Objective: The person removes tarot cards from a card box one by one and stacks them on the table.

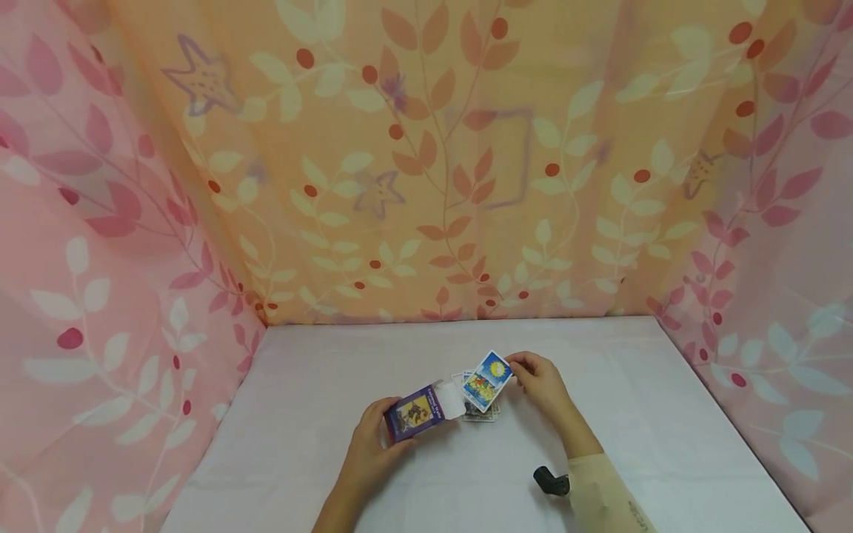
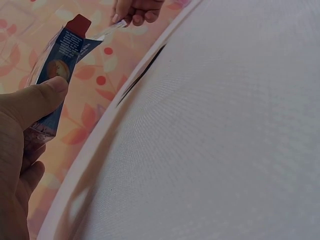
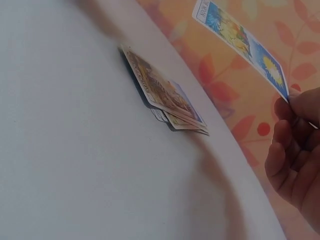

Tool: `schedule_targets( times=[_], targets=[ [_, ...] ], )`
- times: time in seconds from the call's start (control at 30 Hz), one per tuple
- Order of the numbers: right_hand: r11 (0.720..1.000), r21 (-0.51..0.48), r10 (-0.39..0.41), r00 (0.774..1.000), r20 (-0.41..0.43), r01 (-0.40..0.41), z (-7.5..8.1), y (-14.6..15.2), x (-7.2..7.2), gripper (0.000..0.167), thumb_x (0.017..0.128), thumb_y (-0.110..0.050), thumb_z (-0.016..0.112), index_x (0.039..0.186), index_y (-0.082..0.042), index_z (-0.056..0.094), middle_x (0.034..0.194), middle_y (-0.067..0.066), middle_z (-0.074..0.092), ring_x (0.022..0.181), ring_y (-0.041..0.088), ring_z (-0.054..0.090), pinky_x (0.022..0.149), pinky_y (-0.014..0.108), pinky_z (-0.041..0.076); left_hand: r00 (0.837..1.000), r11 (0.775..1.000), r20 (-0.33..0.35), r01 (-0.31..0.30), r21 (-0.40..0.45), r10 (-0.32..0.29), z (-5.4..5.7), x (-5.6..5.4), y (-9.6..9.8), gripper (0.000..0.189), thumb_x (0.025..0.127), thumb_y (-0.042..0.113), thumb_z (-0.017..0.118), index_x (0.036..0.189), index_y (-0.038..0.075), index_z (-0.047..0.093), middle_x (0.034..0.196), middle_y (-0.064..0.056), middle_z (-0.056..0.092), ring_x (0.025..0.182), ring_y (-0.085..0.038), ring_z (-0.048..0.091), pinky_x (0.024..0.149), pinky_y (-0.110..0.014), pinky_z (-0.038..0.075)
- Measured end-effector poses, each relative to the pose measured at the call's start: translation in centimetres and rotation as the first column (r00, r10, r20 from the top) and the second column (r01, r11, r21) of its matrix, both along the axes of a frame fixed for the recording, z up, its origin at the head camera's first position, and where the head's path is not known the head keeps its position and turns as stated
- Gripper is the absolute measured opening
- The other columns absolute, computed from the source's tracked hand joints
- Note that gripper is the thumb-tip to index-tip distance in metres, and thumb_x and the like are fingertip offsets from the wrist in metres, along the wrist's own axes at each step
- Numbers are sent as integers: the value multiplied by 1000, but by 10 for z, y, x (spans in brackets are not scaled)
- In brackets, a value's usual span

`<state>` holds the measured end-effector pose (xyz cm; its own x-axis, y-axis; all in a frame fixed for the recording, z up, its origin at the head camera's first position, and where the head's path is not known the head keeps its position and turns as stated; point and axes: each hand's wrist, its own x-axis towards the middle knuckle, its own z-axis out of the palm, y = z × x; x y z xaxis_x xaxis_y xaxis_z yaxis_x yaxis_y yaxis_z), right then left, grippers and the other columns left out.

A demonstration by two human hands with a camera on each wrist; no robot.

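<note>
My left hand (image 1: 373, 444) grips a dark blue and purple card box (image 1: 415, 414) with a picture on its front. The box's white flap (image 1: 453, 400) hangs open toward the right, and a red end tab (image 2: 79, 25) shows in the left wrist view. My right hand (image 1: 543, 381) pinches one tarot card (image 1: 489, 381) by its corner between thumb and finger. That card shows a yellow sun on blue above a colourful scene. Beneath it, a small loose pile of cards (image 3: 165, 95) lies face up on the table, partly hidden by the held card in the head view.
A white cloth covers the table (image 1: 280, 459). A short black object (image 1: 552, 481) lies beside the right sleeve (image 1: 606, 492). Patterned curtains with leaves (image 1: 426, 163) close off the back and both sides.
</note>
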<state>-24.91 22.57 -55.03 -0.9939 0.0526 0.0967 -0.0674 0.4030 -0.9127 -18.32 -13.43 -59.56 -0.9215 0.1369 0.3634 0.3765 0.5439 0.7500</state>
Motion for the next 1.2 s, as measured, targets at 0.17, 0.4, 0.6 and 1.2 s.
schedule_targets(
  times=[0.17,0.4,0.6,1.2],
  targets=[
    [1000,17,16,1000,10,-17,0,2,-3,16,103,-15,62,113,-7,72,95,16,67,75,20,57,56,26,52,1000,1000,4,-6,-1,6,-1,0,0,81,69,26,95,139,23,55,137,4,60,131,-22,57,114,-49,45],
    [995,67,70,998,3,-70,0,4,-11,16,103,-17,63,112,-9,72,95,12,68,79,19,57,60,26,52,1000,1000,-21,2,-13,-3,0,-2,-1,82,70,29,95,140,22,55,138,2,60,132,-24,57,113,-50,45],
    [984,101,146,989,15,-147,0,3,-15,15,103,-18,62,110,-11,73,100,5,71,86,22,60,69,26,54,999,1000,-33,1,-10,-1,-1,-2,-2,82,69,30,95,140,21,55,138,2,60,132,-24,57,113,-50,45],
    [974,135,175,982,69,-183,-13,-5,-31,14,103,-22,62,109,-16,73,102,0,71,91,19,60,78,30,54,1000,1000,-23,4,-20,-5,-1,1,-2,83,68,26,96,140,22,55,138,5,58,133,-22,56,114,-47,44]
  ],
)
